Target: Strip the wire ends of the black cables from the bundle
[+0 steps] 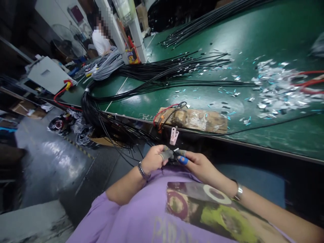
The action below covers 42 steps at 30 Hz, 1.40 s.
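Black cable end point(174, 156) sits pinched between both hands, left hand point(154, 159) and right hand point(198, 165) fingers closed on it, below the green counter point(265, 33) edge.

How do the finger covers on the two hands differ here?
The left hand wears a grey cover on a finger; the right hand wears a blue cover. The grey one looks wider and duller, the blue one narrower and brighter. Both meet at the same thin black wire.
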{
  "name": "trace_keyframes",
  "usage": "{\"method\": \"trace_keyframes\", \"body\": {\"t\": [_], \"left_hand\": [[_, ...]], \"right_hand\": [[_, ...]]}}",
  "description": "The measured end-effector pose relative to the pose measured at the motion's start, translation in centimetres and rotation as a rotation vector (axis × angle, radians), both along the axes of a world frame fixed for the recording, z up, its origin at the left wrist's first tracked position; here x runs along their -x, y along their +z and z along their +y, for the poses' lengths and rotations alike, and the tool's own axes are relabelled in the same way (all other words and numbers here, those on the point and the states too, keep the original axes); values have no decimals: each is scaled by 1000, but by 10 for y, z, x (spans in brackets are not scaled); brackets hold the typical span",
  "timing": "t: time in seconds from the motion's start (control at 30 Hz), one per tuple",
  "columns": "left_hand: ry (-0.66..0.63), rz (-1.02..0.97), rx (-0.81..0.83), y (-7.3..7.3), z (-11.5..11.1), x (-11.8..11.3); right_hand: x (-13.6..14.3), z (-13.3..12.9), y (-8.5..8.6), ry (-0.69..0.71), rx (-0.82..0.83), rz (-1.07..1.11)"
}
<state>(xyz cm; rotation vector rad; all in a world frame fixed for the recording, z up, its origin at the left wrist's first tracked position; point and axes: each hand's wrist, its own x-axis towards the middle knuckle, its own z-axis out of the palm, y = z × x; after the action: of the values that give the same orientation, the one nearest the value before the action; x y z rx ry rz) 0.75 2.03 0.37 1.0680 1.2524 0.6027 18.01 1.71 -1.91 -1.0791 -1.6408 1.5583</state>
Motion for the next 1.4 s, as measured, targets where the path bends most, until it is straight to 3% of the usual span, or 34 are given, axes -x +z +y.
{"method": "trace_keyframes", "body": {"t": [0.2, 0.33, 0.5, 0.63, 0.8, 0.93, 1.03, 1.23, 1.4], "left_hand": [[49, -287, 368, 5, -1, 3], [41, -397, 461, 6, -2, 7], [75, -353, 444, 3, -5, 8], [11, -244, 368, 0, -10, 6], [-83, -75, 151, 6, -17, 7], [-149, -108, 160, 12, -16, 6], [-148, -142, 180, 11, -15, 5], [-74, -133, 130, 4, -13, 8], [-54, 37, 8, -2, -14, 6]], "right_hand": [[-1, -1, -4, 10, -166, -84], [-2, 0, -2, 8, -156, -52], [-4, 1, 1, -110, -38, 76], [-3, 3, 4, -134, 26, 87], [4, 3, 6, -97, 303, 204], [11, -1, 5, -18, 587, 301], [13, -2, 4, 12, 655, 312], [6, -1, 6, -101, 434, 325], [-6, -2, 8, -109, 2, 123]]}}
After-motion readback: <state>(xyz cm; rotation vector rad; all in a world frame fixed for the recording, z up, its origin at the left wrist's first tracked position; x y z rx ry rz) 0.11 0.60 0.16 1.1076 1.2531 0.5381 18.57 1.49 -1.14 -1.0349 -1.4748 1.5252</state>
